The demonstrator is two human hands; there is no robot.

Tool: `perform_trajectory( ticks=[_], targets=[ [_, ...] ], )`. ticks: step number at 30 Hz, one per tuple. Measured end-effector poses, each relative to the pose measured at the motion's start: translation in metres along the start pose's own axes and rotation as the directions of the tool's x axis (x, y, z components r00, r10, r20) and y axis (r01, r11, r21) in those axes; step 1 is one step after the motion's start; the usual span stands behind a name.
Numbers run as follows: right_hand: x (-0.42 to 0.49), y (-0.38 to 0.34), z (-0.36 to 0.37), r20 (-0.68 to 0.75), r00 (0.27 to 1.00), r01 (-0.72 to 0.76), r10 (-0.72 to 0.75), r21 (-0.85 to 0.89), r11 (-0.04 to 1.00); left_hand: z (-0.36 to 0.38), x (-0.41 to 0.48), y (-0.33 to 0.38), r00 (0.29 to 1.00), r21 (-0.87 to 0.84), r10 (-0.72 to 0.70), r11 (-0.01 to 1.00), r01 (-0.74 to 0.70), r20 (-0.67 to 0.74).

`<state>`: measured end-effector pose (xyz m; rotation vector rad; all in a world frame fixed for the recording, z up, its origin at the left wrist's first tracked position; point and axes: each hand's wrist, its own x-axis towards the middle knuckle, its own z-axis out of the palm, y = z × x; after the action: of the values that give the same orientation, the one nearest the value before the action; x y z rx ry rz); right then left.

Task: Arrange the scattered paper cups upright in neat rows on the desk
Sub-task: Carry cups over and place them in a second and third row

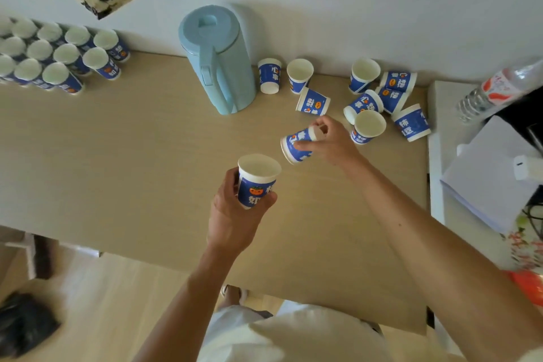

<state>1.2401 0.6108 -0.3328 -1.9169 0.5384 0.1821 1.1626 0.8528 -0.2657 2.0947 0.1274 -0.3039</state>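
Note:
My left hand [232, 214] grips a blue-and-white paper cup [256, 181] upright above the middle of the wooden desk [132, 156]. My right hand [330, 141] pinches a second cup [296, 144] that is tilted on its side, rim toward the left. Several more cups [370, 97] lie scattered at the back right, some upright, some upside down or tipped over. At the far left, several cups [55, 53] stand upright in neat rows.
A light blue jug [217, 59] with a lid stands at the back centre against the wall. To the right sit a plastic water bottle [499, 88], a white paper stack [493, 173] and a small white device. A dark screen hangs above.

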Motion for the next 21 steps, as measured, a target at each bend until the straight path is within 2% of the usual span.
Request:
perform_trajectory(
  ticks=[3,5,7,9,12,18,21],
  targets=[
    [-0.019,-0.003,0.006,0.086,0.983,-0.181,0.160,0.392,0.902,-0.012,-0.001,-0.005,1.000,-0.031,-0.009,1.000,0.008,-0.021],
    [-0.032,-0.003,0.011,0.173,0.969,-0.240,0.174,0.522,0.819,-0.023,-0.001,-0.007,0.999,-0.054,-0.006,0.999,0.003,-0.051],
    [-0.047,-0.006,0.021,0.240,0.962,-0.250,0.128,0.594,0.765,-0.037,-0.003,-0.010,0.996,-0.086,-0.006,0.996,-0.002,-0.086],
    [-0.063,-0.010,0.031,0.259,0.960,-0.252,0.110,0.621,0.742,-0.051,-0.006,-0.012,0.993,-0.113,-0.004,0.994,-0.010,-0.117],
    [-0.085,-0.023,0.049,0.267,0.960,-0.230,0.084,0.585,0.777,-0.076,-0.014,-0.017,0.987,-0.141,0.006,0.990,-0.029,-0.160],
    [-0.131,-0.074,0.109,0.304,0.946,-0.117,-0.112,0.644,0.756,-0.144,-0.033,-0.036,0.970,-0.193,0.040,0.977,-0.089,-0.242],
    [-0.152,-0.101,0.148,0.306,0.935,-0.055,-0.180,0.626,0.778,-0.182,-0.043,-0.050,0.959,-0.232,0.042,0.966,-0.110,-0.280]
  ],
)
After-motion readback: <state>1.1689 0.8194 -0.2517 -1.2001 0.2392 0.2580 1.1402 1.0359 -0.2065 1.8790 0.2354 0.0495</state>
